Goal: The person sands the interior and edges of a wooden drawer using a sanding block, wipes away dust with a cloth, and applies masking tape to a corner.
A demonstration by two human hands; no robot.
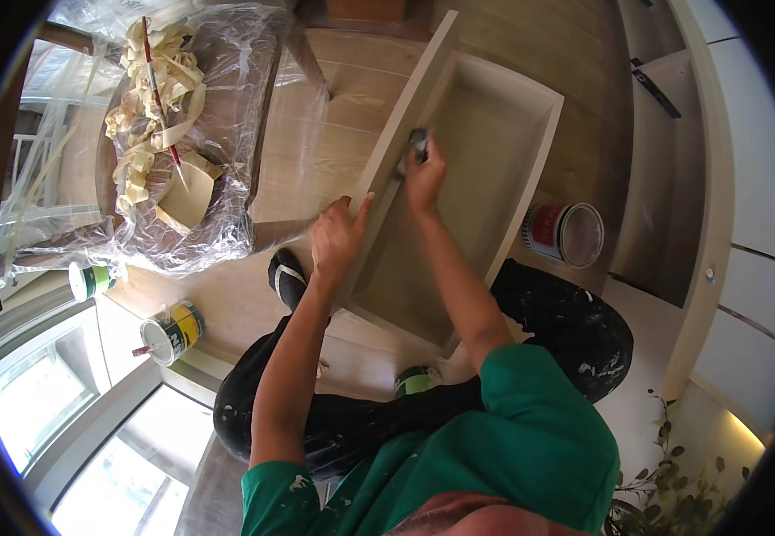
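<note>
A pale beige drawer [486, 134] lies tilted across the space in front of my knees, its open side up. My left hand [337, 234] is closed on the edge of the tall front panel [389, 161], the thumb pointing up along it. Over the drawer, my right hand [425, 179] is closed around a small dark grey tool [415, 147]. That tool is at the inner face of the front panel and is smeared by motion, so its kind cannot be made out.
Left, a plastic-wrapped chair [227, 179] carries crumpled masking tape [160, 67], a long red-handled brush [153, 89] and a cardboard tray [193, 189]. Paint cans stand by the window [171, 334] and right of the drawer [564, 234]. An open cabinet [665, 170] is at right.
</note>
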